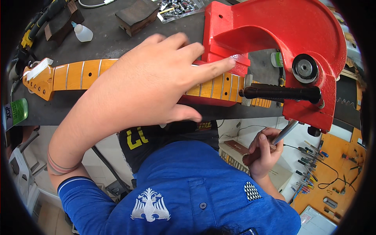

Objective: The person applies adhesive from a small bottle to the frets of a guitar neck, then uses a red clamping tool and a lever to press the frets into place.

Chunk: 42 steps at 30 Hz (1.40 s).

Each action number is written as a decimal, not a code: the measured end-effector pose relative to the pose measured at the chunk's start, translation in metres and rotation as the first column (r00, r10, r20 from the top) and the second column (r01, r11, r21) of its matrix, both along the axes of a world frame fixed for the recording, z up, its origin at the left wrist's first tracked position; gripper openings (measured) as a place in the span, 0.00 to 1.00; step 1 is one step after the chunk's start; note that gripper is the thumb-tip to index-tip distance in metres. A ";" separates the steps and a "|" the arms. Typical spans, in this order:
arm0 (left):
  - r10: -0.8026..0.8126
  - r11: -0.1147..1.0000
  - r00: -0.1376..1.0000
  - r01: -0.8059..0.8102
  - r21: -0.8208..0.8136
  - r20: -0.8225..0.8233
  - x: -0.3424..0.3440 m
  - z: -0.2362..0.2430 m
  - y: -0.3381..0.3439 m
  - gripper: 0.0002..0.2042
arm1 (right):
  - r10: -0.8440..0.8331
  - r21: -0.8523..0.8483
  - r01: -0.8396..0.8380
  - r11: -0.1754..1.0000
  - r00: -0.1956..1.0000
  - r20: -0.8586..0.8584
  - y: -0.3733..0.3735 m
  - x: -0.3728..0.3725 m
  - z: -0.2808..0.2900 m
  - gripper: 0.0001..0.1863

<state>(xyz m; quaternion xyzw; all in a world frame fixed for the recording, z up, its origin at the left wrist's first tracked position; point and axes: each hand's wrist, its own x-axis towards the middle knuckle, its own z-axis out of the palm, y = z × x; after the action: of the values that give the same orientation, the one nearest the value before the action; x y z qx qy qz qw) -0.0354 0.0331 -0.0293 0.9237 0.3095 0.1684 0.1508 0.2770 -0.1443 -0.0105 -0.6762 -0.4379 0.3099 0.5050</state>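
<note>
A guitar neck (74, 75) with an amber fretboard lies lengthwise in the red arbor press (325, 35), its headstock (41, 83) at the left. My left hand (168, 70) is stretched over the fretboard, fingers spread and slightly blurred. Its index fingertip is close to the press's red block; whether it touches is unclear. The palm hides the middle of the neck. Below the press head, my right hand (266, 154) is wrapped round the brown lever handle (252, 157), whose metal rod (287, 131) runs up to the press. A black grip (282, 93) crosses the neck's right end.
Dark blocks (137, 15), a small white bottle (83, 33) and a tray of metal parts (180, 8) stand at the back of the bench. A green-labelled container (15, 111) is at the left edge. Screwdrivers (307, 168) hang on a wooden tool board (337, 156) at the right.
</note>
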 end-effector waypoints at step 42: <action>-0.511 0.852 -0.025 -0.152 0.502 0.859 0.134 0.092 -0.028 0.12 | 0.062 0.004 -0.062 0.998 0.994 -0.094 0.002 -0.007 0.007 0.11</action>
<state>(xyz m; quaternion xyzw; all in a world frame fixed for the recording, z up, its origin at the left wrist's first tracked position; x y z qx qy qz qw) 0.0987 0.0048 0.0631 0.5664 -0.0683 0.8122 0.1218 0.2702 -0.1424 -0.0039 -0.6466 -0.4347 0.3565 0.5155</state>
